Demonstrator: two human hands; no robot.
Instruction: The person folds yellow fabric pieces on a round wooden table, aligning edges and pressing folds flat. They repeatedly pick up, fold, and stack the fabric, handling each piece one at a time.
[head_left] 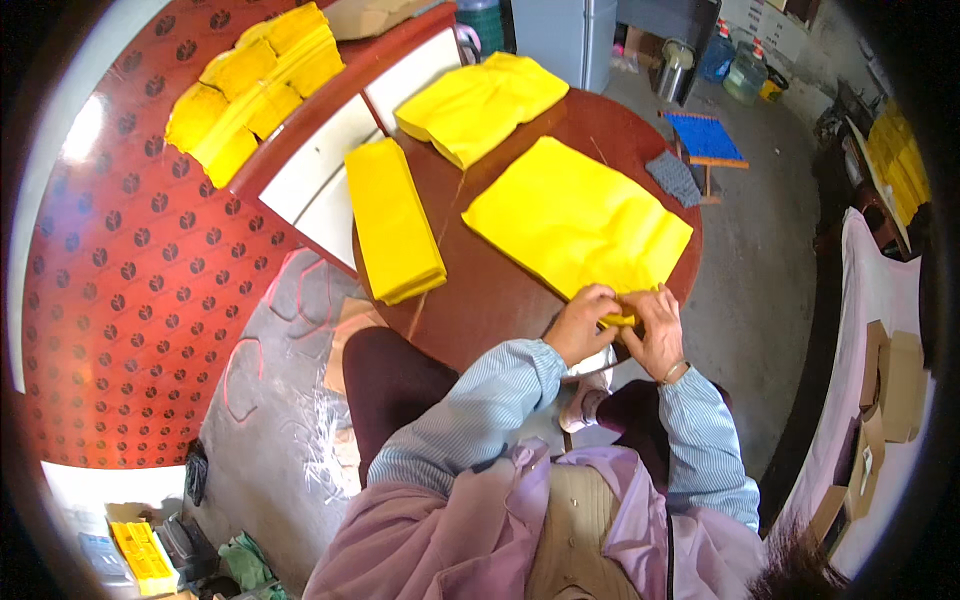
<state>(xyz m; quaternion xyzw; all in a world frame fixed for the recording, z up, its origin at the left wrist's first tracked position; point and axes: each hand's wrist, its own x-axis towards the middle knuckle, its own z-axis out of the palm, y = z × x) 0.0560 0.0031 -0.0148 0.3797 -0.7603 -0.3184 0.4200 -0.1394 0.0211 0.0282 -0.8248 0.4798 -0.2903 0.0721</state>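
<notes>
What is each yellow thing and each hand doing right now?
Left hand: pinching the sheet's near edge.
Right hand: pinching the same edge.
Yellow sheet: flat, near edge being folded.
Folded stack: neat, untouched.
Far pile: loosely stacked.
Table: bearing the yellow sheets.

- We see the yellow sheet (578, 222) as thin matt cloth or paper, smooth, creased at the near edge.
- The desk (490, 290) looks like polished dark red-brown wood with a soft sheen.
- The folded yellow stack (393, 218) appears matt, layered.
- Our striped sleeves (480, 400) are soft woven cloth.
- The floor (760, 250) looks rough grey concrete.
</notes>
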